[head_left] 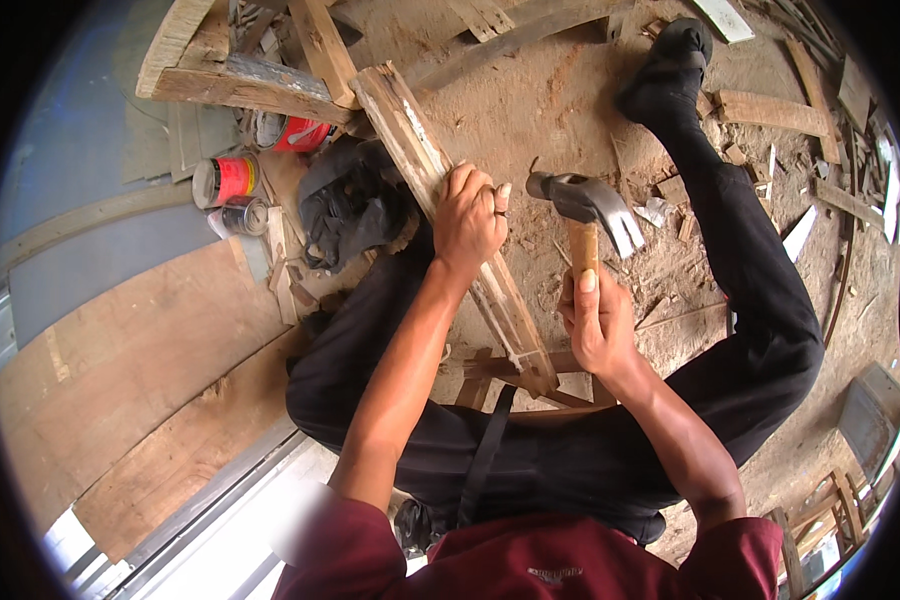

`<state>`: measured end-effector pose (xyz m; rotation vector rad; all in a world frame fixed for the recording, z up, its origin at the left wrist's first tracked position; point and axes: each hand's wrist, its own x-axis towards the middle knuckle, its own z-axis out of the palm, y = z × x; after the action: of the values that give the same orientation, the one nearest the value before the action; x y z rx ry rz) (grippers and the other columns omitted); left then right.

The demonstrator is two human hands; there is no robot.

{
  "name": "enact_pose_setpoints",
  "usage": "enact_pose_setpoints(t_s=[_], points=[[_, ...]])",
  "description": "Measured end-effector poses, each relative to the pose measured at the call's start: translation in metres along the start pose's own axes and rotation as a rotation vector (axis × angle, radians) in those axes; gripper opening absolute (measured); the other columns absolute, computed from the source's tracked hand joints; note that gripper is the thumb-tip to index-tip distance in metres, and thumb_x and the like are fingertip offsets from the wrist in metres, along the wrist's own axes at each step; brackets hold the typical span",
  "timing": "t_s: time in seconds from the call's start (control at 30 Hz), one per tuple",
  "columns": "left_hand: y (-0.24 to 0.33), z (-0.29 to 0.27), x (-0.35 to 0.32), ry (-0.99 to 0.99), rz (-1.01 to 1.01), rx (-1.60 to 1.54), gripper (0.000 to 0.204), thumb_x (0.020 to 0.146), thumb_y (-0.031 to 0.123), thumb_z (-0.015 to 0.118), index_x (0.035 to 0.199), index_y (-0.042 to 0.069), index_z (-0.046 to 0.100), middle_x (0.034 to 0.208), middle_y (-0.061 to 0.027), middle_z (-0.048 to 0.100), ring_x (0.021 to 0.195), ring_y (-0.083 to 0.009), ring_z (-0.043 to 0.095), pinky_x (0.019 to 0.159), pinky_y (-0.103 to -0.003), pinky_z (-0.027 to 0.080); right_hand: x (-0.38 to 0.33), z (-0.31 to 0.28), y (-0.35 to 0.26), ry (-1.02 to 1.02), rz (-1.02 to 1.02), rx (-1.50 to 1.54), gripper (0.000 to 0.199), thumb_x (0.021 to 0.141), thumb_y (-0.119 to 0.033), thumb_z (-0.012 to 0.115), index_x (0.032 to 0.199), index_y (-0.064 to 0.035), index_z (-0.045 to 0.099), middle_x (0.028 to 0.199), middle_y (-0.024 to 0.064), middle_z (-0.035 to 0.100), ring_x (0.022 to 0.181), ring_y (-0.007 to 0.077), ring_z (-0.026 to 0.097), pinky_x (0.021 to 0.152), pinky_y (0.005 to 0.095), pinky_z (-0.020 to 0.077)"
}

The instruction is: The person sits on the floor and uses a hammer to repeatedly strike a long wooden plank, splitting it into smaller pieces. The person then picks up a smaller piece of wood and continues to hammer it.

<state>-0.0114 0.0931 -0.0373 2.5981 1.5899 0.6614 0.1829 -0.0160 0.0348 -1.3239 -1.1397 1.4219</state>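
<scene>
- Maroon shirt (550,550) sits closest, at the bottom centre of the frame, with dark trousers (750,270) spread to either side of the work.
- Running from upper centre down to the middle of the frame is the wooden bar (498,295); its lower end lies between the legs, its upper end close to a timber frame (260,85). Whether those two touch, I cannot tell.
- Left hand (470,220): fingers wrapped over the bar near mid-frame, grasping it. Whether anything small is pinched there cannot be made out.
- Right hand (600,318): fingers clenched round the handle of the hammer (582,203), right of centre, thumb laid along the grip.
- The hammer's striking face points left, its claw toward the lower right; the head is apart from the bar.
- For good hammering, I judge, the left fingers should sit well clear of the strike point, the bar should be firmly backed beneath, and a lower grip on the handle would give fuller swing.
</scene>
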Motion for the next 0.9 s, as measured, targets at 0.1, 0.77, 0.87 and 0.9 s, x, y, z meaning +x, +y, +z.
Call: enact_pose_setpoints(t_s=[0.1, 0.77, 0.87, 0.9], points=[[0.006, -0.004, 0.002, -0.035, -0.026, 0.016, 0.035, 0.094, 0.023, 0.056, 0.07, -0.001, 0.064, 0.087, -0.0088, 0.06, 0.103, -0.0288, 0.053, 0.094, -0.043, 0.042, 0.006, 0.003, 0.012, -0.144, 0.113, -0.402, 0.046, 0.105, -0.041, 0.036, 0.081, -0.0025, 0.049, 0.06, 0.001, 0.049, 0.05, 0.0094, 0.046, 0.045, 0.0282, 0.0366], [0.006, -0.003, 0.007, 0.005, 0.004, 0.051, 0.03, 0.093, 0.017, 0.054, 0.069, 0.0, 0.059, 0.084, -0.0102, 0.059, 0.094, -0.0295, 0.055, 0.086, -0.043, 0.043, 0.001, 0.002, 0.02, 0.043, -0.073, -0.033, 0.04, 0.102, -0.035, 0.048, 0.088, 0.0022, 0.054, 0.056, 0.0205, 0.053, 0.047, 0.0343, 0.053, 0.051, 0.0419, 0.0442], [0.007, -0.003, 0.005, 0.003, -0.007, 0.05, 0.032, 0.094, 0.018, 0.055, 0.068, 0.001, 0.058, 0.084, -0.01, 0.059, 0.092, -0.0295, 0.055, 0.086, -0.043, 0.043, 0.007, 0.003, 0.024, -0.045, 0.127, -0.193, 0.036, 0.101, -0.032, 0.048, 0.089, 0.002, 0.053, 0.056, 0.0193, 0.053, 0.046, 0.0305, 0.053, 0.05, 0.0414, 0.0437], [0.006, -0.003, 0.004, 0.008, -0.016, 0.056, 0.032, 0.094, 0.019, 0.055, 0.067, 0.001, 0.058, 0.084, -0.01, 0.059, 0.092, -0.0295, 0.055, 0.086, -0.043, 0.043, 0.01, 0.001, 0.018, -0.073, 0.217, -0.238, 0.035, 0.101, -0.031, 0.049, 0.09, 0.0019, 0.053, 0.056, 0.0193, 0.053, 0.046, 0.0306, 0.055, 0.05, 0.0413, 0.044]])
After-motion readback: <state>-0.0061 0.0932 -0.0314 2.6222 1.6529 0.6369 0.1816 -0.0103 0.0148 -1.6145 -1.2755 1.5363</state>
